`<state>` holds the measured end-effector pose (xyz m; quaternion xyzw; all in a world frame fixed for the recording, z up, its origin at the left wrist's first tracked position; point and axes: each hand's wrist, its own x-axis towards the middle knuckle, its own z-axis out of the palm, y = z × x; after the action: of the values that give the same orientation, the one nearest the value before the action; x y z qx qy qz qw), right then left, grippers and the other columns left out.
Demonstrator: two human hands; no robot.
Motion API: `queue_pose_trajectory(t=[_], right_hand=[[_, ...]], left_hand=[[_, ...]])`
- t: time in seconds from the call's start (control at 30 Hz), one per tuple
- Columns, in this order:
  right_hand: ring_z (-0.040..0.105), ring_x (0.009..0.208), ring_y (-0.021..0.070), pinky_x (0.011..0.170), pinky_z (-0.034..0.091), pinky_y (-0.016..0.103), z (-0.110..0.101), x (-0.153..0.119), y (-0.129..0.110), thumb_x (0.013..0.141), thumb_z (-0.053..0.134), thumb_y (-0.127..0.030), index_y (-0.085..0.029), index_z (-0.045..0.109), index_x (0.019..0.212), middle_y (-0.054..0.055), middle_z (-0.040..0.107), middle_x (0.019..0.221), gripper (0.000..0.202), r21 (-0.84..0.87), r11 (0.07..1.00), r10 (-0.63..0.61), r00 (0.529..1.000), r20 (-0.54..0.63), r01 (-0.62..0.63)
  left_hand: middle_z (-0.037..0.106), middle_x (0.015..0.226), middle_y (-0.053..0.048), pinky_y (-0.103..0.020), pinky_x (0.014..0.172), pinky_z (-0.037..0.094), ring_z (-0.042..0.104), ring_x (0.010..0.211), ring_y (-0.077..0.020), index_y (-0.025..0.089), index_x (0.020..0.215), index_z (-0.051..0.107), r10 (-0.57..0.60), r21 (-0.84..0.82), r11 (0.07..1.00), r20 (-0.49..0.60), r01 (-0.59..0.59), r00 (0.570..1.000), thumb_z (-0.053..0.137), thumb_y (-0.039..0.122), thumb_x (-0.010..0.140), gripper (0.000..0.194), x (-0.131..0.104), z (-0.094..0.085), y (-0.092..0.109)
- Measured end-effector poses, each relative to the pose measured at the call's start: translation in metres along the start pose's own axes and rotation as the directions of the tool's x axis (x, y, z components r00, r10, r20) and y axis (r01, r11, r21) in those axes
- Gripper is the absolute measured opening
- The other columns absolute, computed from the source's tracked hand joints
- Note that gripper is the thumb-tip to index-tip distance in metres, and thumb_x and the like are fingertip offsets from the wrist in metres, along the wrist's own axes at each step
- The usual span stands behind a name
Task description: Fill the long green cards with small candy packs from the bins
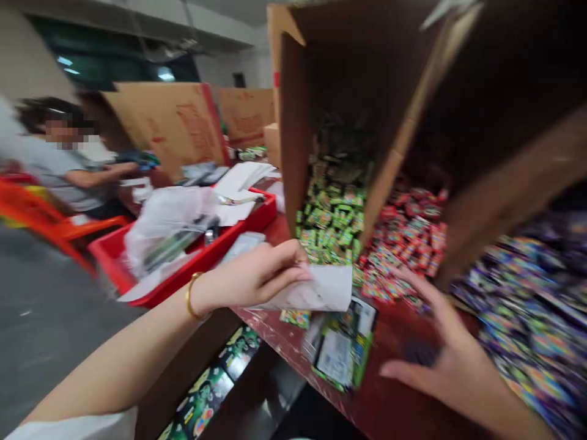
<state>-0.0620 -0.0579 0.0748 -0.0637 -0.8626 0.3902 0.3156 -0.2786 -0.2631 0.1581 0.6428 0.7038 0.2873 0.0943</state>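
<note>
Left hand: I see the left hand [261, 278] closed, thumb and fingers pinching a white flat piece [331, 288]; whether it is paper or a pouch, I cannot tell.
White piece: it is held above the edge of the counter [376, 406], in front of the green packets [332, 223].
Wrist: a gold bracelet [190, 296] goes around it.
Right hand: I have the right hand [458, 366] open, with thumb and fingers spread apart and nothing in its grasp; its fingertips are near the red packets [413, 241], but I cannot tell if they touch.
Between the hands: a pouch with green edge [342, 354] lies on the counter, partly below the white piece.
Packets: the green and the red ones lie in piles on two sides of a cardboard divider [397, 153]; at far right I see a blurred heap of purple packets [532, 330].
Left side: a red tray [110, 253] holds a clear plastic bag [169, 211] and white sheets [245, 177].
Under the counter: there are dark printed boxes [204, 394].
Farther: a co-worker [68, 177] sits by an orange chair [87, 229], near tall cardboard [169, 122].
</note>
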Motion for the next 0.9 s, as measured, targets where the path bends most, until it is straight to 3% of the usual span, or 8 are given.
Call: queue_pose_trajectory(t=[0.07, 0.13, 0.2, 0.3, 0.43, 0.6, 0.77, 0.9], right_hand=[[0.055, 0.108, 0.0309, 0.087, 0.050, 0.041, -0.006, -0.006, 0.001, 0.054, 0.083, -0.044, -0.023, 0.057, 0.122, 0.009, 0.061, 0.117, 0.075, 0.176, 0.963, 0.151, 0.950, 0.274, -0.204], [0.064, 0.087, 0.0260, 0.073, 0.053, 0.037, -0.012, -0.017, 0.007, 0.064, 0.076, -0.045, -0.018, 0.068, 0.101, 0.008, 0.069, 0.095, 0.047, 0.333, 0.806, 0.310, 0.828, 0.467, -0.489], [0.065, 0.072, 0.0211, 0.064, 0.053, 0.033, -0.018, -0.034, 0.014, 0.067, 0.073, -0.045, -0.014, 0.070, 0.090, 0.006, 0.071, 0.081, 0.038, 0.446, 0.614, 0.463, 0.755, 0.464, -0.651], [0.064, 0.070, 0.0191, 0.064, 0.051, 0.030, -0.028, -0.068, 0.022, 0.065, 0.077, -0.042, -0.014, 0.069, 0.091, 0.005, 0.071, 0.079, 0.040, 0.596, 0.494, 0.627, 0.734, 0.261, -0.634], [0.062, 0.065, 0.0171, 0.062, 0.050, 0.029, -0.037, -0.100, 0.028, 0.063, 0.078, -0.041, -0.015, 0.069, 0.084, 0.003, 0.070, 0.077, 0.035, 0.630, 0.543, 0.683, 0.728, 0.053, -0.555], [0.062, 0.067, 0.0196, 0.064, 0.051, 0.032, -0.049, -0.115, 0.031, 0.070, 0.071, -0.046, -0.016, 0.067, 0.083, 0.005, 0.069, 0.075, 0.033, 0.511, 0.667, 0.649, 0.760, -0.040, -0.542], [0.057, 0.101, 0.0242, 0.090, 0.044, 0.037, -0.080, -0.106, 0.029, 0.063, 0.078, -0.036, -0.021, 0.055, 0.114, 0.007, 0.062, 0.107, 0.058, 0.083, 0.904, 0.412, 0.805, -0.426, -0.419], [0.063, 0.080, 0.0221, 0.075, 0.050, 0.034, -0.101, -0.086, 0.035, 0.070, 0.070, -0.039, -0.017, 0.065, 0.088, 0.006, 0.068, 0.084, 0.029, 0.086, 0.861, 0.509, 0.854, -0.107, -0.502]], left_hand=[[0.057, 0.069, 0.001, -0.021, 0.055, 0.041, 0.054, 0.058, -0.0101, 0.019, 0.090, 0.050, 0.103, -0.146, 0.985, 0.054, -0.094, 0.993, 0.043, 0.032, 0.091, 0.015, 0.043, 0.032, 0.009], [0.057, 0.066, 0.001, -0.021, 0.052, 0.042, 0.055, 0.055, -0.0108, 0.018, 0.093, 0.050, 0.118, -0.262, 0.960, 0.068, -0.096, 0.991, 0.041, 0.036, 0.091, 0.020, 0.079, 0.063, 0.012], [0.063, 0.075, -0.002, -0.025, 0.057, 0.047, 0.061, 0.065, -0.0141, 0.017, 0.103, 0.049, 0.116, -0.292, 0.951, 0.036, -0.101, 0.993, 0.042, 0.038, 0.091, 0.025, 0.103, 0.092, 0.016], [0.060, 0.116, -0.012, -0.038, 0.087, 0.046, 0.057, 0.105, -0.0230, 0.019, 0.123, 0.044, 0.267, -0.176, 0.949, 0.012, -0.261, 0.964, 0.050, 0.042, 0.086, 0.043, 0.116, 0.124, 0.036], [0.061, 0.120, -0.012, -0.038, 0.088, 0.044, 0.057, 0.108, -0.0281, 0.021, 0.123, 0.051, 0.448, -0.135, 0.894, 0.285, -0.428, 0.847, 0.062, 0.054, 0.074, 0.060, 0.108, 0.156, 0.071], [0.070, 0.077, -0.004, -0.026, 0.056, 0.041, 0.064, 0.067, -0.0203, 0.021, 0.096, 0.064, 0.277, -0.092, 0.960, 0.430, -0.263, 0.860, 0.063, 0.041, 0.077, 0.027, 0.108, 0.181, 0.081], [0.066, 0.067, -0.001, -0.021, 0.049, 0.035, 0.058, 0.056, -0.0129, 0.017, 0.082, 0.064, 0.247, -0.215, 0.965, 0.529, -0.153, 0.812, 0.059, 0.032, 0.080, 0.016, 0.124, 0.186, 0.080], [0.061, 0.062, 0.003, -0.019, 0.047, 0.034, 0.052, 0.053, -0.0107, 0.016, 0.076, 0.064, 0.185, -0.253, 0.966, 0.539, -0.052, 0.822, 0.071, 0.036, 0.068, 0.022, 0.137, 0.183, 0.078]])
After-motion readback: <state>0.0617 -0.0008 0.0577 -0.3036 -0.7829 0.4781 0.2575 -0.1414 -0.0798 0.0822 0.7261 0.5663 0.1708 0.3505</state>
